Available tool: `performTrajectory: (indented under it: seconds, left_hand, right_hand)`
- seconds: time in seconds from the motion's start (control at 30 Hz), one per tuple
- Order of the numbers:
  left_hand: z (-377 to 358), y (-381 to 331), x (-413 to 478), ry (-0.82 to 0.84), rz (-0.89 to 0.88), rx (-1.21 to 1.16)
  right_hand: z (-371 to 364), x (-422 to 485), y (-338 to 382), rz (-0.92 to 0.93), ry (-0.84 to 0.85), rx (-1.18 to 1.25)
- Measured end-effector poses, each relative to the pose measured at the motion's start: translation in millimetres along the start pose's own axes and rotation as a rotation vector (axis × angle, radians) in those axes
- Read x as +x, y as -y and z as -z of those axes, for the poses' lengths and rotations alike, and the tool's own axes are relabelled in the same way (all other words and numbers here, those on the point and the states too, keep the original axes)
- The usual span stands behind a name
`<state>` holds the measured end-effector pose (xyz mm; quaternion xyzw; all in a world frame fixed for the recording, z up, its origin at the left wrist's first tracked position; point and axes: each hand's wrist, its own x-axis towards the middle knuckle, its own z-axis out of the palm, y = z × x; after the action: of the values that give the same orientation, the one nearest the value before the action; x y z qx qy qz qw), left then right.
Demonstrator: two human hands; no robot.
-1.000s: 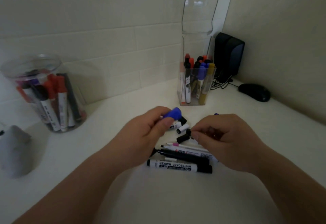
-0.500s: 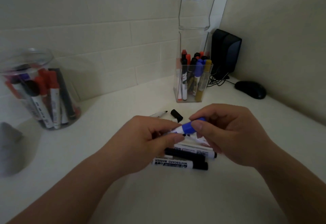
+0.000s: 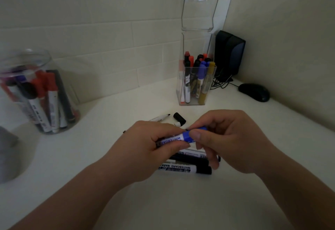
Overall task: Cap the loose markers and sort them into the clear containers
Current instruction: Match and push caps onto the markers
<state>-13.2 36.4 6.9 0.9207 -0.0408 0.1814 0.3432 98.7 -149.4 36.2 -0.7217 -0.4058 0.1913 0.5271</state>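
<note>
Over the middle of the white counter (image 3: pixel 163 204), the left hand (image 3: pixel 152 150) has its fingers curled round the barrel of a blue whiteboard marker (image 3: pixel 172 139), thumb laid over the printed label. The right hand (image 3: pixel 228 139) pinches the blue cap (image 3: pixel 191 135) between thumb and forefinger at the marker's right end. The cap sits against the barrel; whether it is pressed fully home cannot be told.

Directly beneath both hands lies a small pile of markers (image 3: pixel 183 168), the nearest one white with a black cap and lying crosswise. The right hand's lower fingers cover the pile's right side, and the left hand hides its left ends, so the count is unclear.

Just beyond the knuckles, 1 uncapped marker (image 3: pixel 161 118) lies on the counter with a loose black cap (image 3: pixel 179 118) beside it; both lie between the hands and the square clear container (image 3: pixel 196 46). That container stands near the back wall, its hinged lid (image 3: pixel 199 3) raised, holding upright red, black, blue and yellow markers. A round clear jar (image 3: pixel 27 56) at far left holds red and black markers leaning together.

A black speaker (image 3: pixel 230 54) stands in the corner behind the square container, with a cable (image 3: pixel 220 83) trailing from it and a black mouse (image 3: pixel 253 92) to its right. A grey object (image 3: pixel 7 157) sits at the left edge.
</note>
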Motion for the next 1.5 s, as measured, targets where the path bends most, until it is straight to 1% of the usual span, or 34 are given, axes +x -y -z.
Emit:
performTrajectory:
  seconds: [0.1,0.23,0.27,0.3,0.37,0.4,0.43,0.47,0.53,0.57,0.6,0.67,0.73,0.83,0.9,1.0,1.07,1.13,1.17,1.2,1.27,1.37,1.5]
  left_hand:
    - [0.5,2.4,1.7,0.018,0.047,0.003]
    - [-2.0,3.0,3.1,0.055,0.058,0.039]
    - [-1.5,2.9,3.6,0.047,0.053,0.051]
    - [0.6,3.6,4.0,0.023,0.057,0.053]
    - [6.4,7.6,4.3,-0.071,0.103,0.024]
    - [9.2,10.1,4.1,-0.128,0.132,0.011]
    - [10.9,12.3,4.1,-0.178,0.152,0.007]
    - [10.9,14.2,3.9,-0.211,0.164,0.005]
    - [6.5,16.1,4.3,-0.231,0.182,0.002]
    - [3.6,16.0,4.8,-0.229,0.192,0.003]
    - [0.8,15.5,5.0,-0.232,0.196,0.010]
    - [-3.1,14.0,4.9,-0.278,0.190,0.032]
    - [-3.2,13.3,5.3,-0.371,0.206,0.000]
    - [2.4,17.3,5.3,-0.549,0.218,-0.118]
    - [6.8,19.4,5.5,-0.620,0.214,-0.178]
    - [10.4,20.2,5.7,-0.671,0.199,-0.247]
    - [10.5,23.4,6.3,-0.682,0.205,-0.278]
    - [10.1,27.4,6.1,-0.684,0.214,-0.298]
    - [9.8,28.1,6.2,-0.680,0.213,-0.306]
    - [9.4,28.2,6.3,-0.673,0.208,-0.306]
    - [9.3,26.1,6.6,-0.666,0.190,-0.282]
    - [10.7,24.2,6.4,-0.684,0.193,-0.247]
    - [15.2,24.2,6.4,-0.716,0.217,-0.260]
  right_hand:
    - [-0.7,2.5,-3.0,-0.027,-0.005,-0.002]
    - [11.1,2.2,-2.6,0.006,0.027,-0.083]
    - [20.6,2.3,-4.7,0.016,-0.011,-0.104]
    - [33.0,2.8,-8.0,0.026,-0.092,-0.104]
    - [60.3,4.4,-17.1,0.042,-0.301,-0.061]
    - [71.7,5.6,-22.4,0.031,-0.379,-0.084]
    - [80.1,6.9,-28.3,-0.004,-0.414,-0.155]
    - [85.5,8.7,-35.1,-0.065,-0.389,-0.275]
    - [87.4,11.4,-46.6,-0.216,-0.213,-0.579]
    - [86.0,12.7,-50.6,-0.266,-0.138,-0.687]
    - [84.0,14.0,-53.2,-0.292,-0.088,-0.728]
    - [80.0,16.5,-55.7,-0.327,-0.032,-0.723]
    - [73.9,18.2,-55.8,-0.343,0.003,-0.734]
    - [68.1,20.3,-56.9,-0.326,0.027,-0.756]
    - [68.0,20.6,-58.5,-0.334,0.044,-0.764]
    - [69.6,21.5,-59.6,-0.345,0.003,-0.707]
    - [68.7,23.0,-60.5,-0.328,-0.097,-0.664]
    - [66.5,26.3,-63.2,-0.278,-0.250,-0.655]
    - [64.9,28.7,-64.9,-0.247,-0.304,-0.647]
    - [62.6,30.5,-65.7,-0.235,-0.322,-0.631]
    - [57.4,35.4,-68.7,-0.276,-0.275,-0.616]
    - [50.6,43.3,-74.8,-0.344,-0.184,-0.690]
    - [47.7,48.8,-80.5,-0.353,-0.168,-0.731]
